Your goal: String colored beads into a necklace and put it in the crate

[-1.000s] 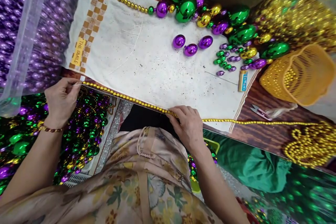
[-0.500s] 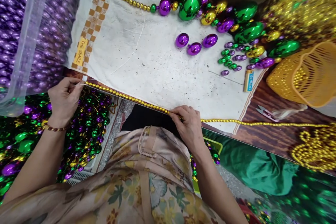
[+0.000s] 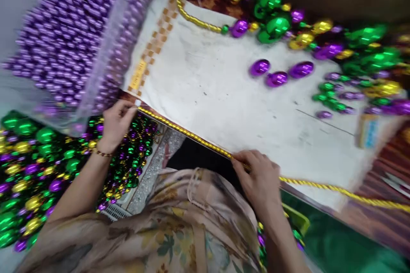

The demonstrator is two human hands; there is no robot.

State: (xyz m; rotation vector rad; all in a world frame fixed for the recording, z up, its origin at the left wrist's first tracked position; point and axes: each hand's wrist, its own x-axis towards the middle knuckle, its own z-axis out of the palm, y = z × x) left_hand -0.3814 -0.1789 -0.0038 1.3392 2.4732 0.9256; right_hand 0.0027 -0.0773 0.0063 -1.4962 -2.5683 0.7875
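Gold bead strand [image 3: 188, 134] runs straight along the near edge of the white cloth [image 3: 224, 94], stretched between your two hands. Your left hand [image 3: 117, 123] has its end at the cloth's left corner, fingers [image 3: 130, 111] pinched together on the last beads or on bare thread; the blur hides which. Your right hand [image 3: 259, 179] sits further along, palm down, thumb and forefinger clamped on the beads at the counter's near edge. Past that hand the strand runs on to the right over the counter [image 3: 374, 222] and out of frame.

Likely reason for the hold: two grips well apart pull the stretch between them into a line, and the cloth edge gives a straight reference beside it. The cloth probably lies there so round beads stay put instead of rolling.

Three big purple beads [image 3: 277, 79] lie loose mid-cloth, well apart from the strand, and small green beads [image 3: 329, 100] cluster to their right. A chunky necklace [image 3: 272, 25] of green, purple and gold balls lies along the far edge. A clear bag of purple beads [image 3: 73, 47] lies at far left, against the cloth's end and near your left hand. A mixed bead pile [image 3: 38, 166] lies beside and below your left forearm, lower than the counter by my reading. A small yellow and blue box [image 3: 368, 130] sits on the cloth's right part, too blurred to read. A bracelet [image 3: 102, 152] circles your left wrist.
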